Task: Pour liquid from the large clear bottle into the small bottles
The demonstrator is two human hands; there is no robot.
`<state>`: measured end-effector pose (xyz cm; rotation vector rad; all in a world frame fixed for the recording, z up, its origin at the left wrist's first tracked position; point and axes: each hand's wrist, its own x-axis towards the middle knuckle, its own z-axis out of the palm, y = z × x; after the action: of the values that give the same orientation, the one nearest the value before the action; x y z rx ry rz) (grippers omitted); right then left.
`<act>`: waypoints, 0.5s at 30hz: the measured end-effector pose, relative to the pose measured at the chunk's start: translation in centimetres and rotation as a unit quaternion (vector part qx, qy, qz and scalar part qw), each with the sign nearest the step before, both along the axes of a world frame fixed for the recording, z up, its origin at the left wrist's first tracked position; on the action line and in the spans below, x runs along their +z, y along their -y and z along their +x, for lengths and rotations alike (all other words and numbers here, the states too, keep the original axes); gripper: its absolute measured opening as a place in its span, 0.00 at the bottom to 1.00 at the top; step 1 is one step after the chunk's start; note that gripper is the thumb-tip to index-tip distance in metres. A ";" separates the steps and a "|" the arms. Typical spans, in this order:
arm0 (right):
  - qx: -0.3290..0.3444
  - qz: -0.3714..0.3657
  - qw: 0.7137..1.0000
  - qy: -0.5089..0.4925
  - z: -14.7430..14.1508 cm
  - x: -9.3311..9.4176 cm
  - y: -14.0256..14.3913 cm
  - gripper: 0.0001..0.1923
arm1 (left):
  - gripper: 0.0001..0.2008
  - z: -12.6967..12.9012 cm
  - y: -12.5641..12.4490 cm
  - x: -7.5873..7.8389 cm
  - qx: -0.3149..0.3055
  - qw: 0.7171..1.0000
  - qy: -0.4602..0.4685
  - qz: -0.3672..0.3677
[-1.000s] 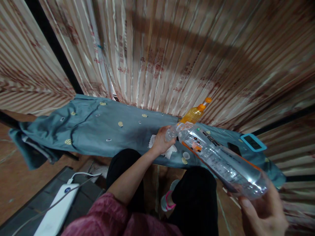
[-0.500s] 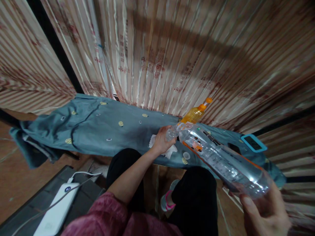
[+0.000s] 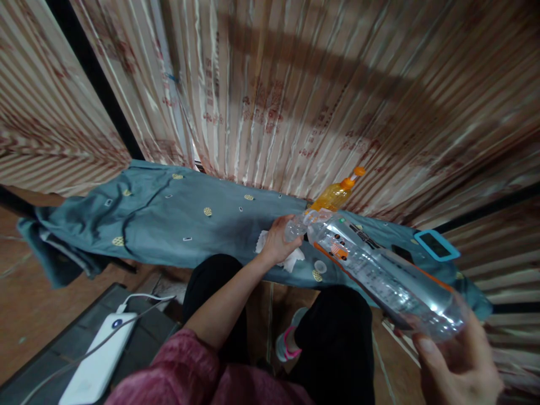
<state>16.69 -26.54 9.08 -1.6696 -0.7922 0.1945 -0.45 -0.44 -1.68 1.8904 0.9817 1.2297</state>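
My right hand (image 3: 458, 360) grips the base end of a big clear plastic bottle (image 3: 388, 275) with an orange and black printed label. The bottle lies tilted, its neck pointing left and slightly up in view. My left hand (image 3: 280, 242) is wrapped round a small clear plastic bottle (image 3: 296, 226) at the big bottle's mouth. Whether the two mouths touch, I cannot tell. Beneath my left hand lies a crumpled white tissue (image 3: 293, 260). A small round clear cap (image 3: 320, 266) rests on the cloth beside it. Behind the bottles stands an orange pump bottle (image 3: 333, 196).
A blue-green cloth with pineapple prints (image 3: 156, 208) covers the narrow table. At its right end sit a blue-framed device with a dark screen (image 3: 436, 245) and a dark flat object (image 3: 402, 253). A white power bank (image 3: 99, 357) with a cable lies on a dark surface at lower left. Striped curtains (image 3: 261, 101) hang behind.
My right hand and the base of the big bottle have shifted very slightly to the right. My left hand keeps its place at the bottle mouths.
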 end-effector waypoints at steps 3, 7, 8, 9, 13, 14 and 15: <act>-0.002 0.008 1.000 -0.001 0.1 0.0 -0.1 0.59 | 0.28 0.0 0.0 0.0 -0.001 1.000 -0.002 0.001; -0.006 0.005 1.000 -0.007 0.1 0.1 -0.3 0.61 | 0.29 0.0 0.0 0.1 -0.005 1.000 0.000 0.000; -0.009 0.002 1.000 -0.005 0.1 0.2 -0.3 0.62 | 0.29 0.0 0.1 0.1 -0.004 1.000 0.002 0.000; -0.011 -0.001 1.000 -0.003 0.1 0.2 -0.3 0.62 | 0.28 0.0 0.1 0.2 -0.004 1.000 0.002 -0.001; -0.008 -0.016 1.000 -0.002 0.0 0.3 -0.2 0.59 | 0.28 0.0 0.2 0.3 -0.005 1.000 0.002 -0.007; -0.005 -0.017 1.000 -0.001 0.0 0.3 -0.1 0.59 | 0.28 0.0 0.2 0.3 -0.006 1.000 0.003 -0.007; -0.004 -0.016 1.000 0.000 0.0 0.3 -0.1 0.59 | 0.29 0.0 0.2 0.3 -0.006 1.000 0.005 -0.008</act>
<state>16.67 -26.45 9.39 -1.7024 -0.7847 0.2024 -0.49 -0.61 -1.39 1.8736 0.9717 1.2203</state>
